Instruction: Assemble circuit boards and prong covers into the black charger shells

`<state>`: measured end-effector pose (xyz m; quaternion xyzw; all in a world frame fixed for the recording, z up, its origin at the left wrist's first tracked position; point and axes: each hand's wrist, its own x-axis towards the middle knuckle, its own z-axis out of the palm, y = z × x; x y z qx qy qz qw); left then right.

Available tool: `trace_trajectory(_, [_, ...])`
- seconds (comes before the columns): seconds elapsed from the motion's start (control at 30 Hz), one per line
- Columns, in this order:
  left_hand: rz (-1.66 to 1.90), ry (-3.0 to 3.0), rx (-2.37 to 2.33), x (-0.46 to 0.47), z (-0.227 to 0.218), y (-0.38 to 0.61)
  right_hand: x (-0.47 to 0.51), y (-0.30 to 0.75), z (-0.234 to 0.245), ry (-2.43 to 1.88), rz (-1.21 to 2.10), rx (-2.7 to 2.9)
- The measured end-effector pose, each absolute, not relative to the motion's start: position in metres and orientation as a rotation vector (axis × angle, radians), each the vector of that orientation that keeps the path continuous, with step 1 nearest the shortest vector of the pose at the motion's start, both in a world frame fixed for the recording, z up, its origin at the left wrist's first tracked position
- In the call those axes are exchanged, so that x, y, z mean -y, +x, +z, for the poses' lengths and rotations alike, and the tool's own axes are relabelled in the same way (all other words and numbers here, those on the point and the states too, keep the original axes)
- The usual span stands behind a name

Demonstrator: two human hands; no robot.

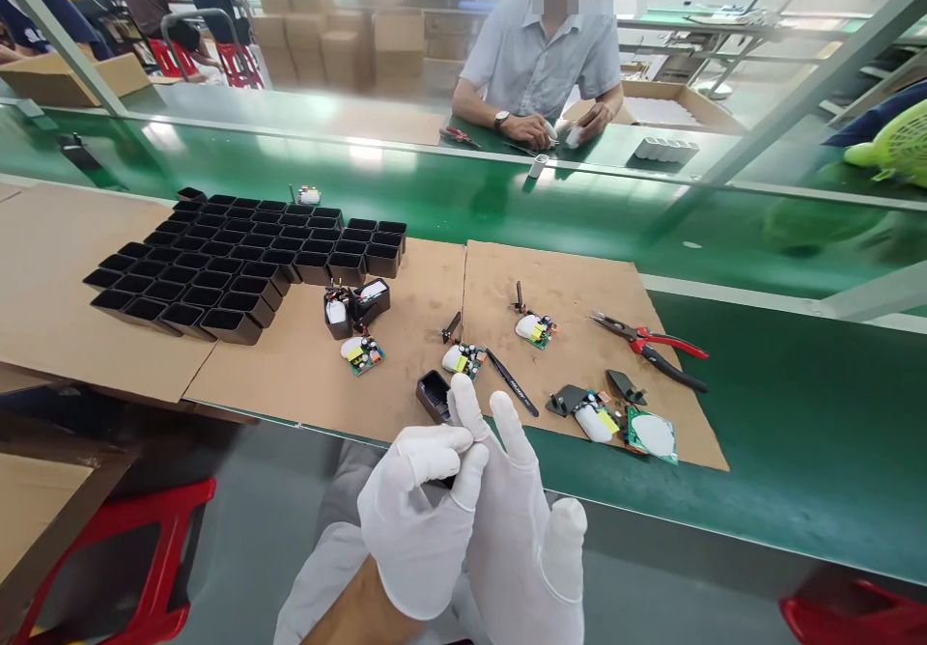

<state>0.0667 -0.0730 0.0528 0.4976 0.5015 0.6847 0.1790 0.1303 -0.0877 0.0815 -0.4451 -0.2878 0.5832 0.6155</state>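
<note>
Both my hands wear white gloves and meet just past the table's near edge. My left hand [420,524] has its fingers closed in a pinch against the side of my right hand; a bit of something dark shows between them, too hidden to name. My right hand [514,519] has its fingers and thumb apart, with the fingertips near an open black box [433,396] on the cardboard. Close by lie a small circuit board [463,362] with white and yellow parts, and black tweezers [512,381].
Rows of open black boxes [238,239] stand at left. Two filled boxes [337,312] and more circuit boards [362,353] lie on the cardboard [290,375]. Red-and-black pliers [652,341] are at right. Across the green bench, a person [543,75] handles small white parts.
</note>
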Motion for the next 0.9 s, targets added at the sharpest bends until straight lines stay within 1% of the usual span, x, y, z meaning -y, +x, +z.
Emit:
trace_trajectory(0.1, [1.867,1.462,-1.451,0.075,0.051,0.063,0.092,0.135,0.071,-0.768,1.485,0.686])
trace_trajectory(0.2, [1.713,1.431,-1.491,0.075,0.047,0.061,0.094,0.139,0.067,-0.677,1.517,0.679])
trace_trajectory(0.3, [1.604,1.416,-1.419,0.075,0.041,0.060,0.096,0.140,0.071,-0.678,1.545,0.605])
trace_trajectory(0.4, [1.534,1.520,-1.347,0.077,0.034,0.058,0.095,0.137,0.076,-0.703,1.546,0.561])
trace_trajectory(0.6, [1.516,1.634,-1.264,0.079,0.026,0.057,0.081,0.130,0.066,-0.938,1.494,0.628])
trace_trajectory(0.7, [1.544,1.624,-1.275,0.083,0.034,0.055,0.080,0.135,0.063,-1.062,1.426,0.620])
trace_trajectory(0.77, [1.683,1.515,-1.266,0.088,0.046,0.050,0.083,0.141,0.064,-1.114,1.323,0.654])
trace_trajectory(0.83, [1.821,1.288,-1.309,0.090,0.062,0.041,0.086,0.144,0.068,-1.037,1.287,0.700])
trace_trajectory(0.9, [1.705,1.170,-1.380,0.088,0.076,0.031,0.088,0.146,0.072,-0.903,1.364,0.707])
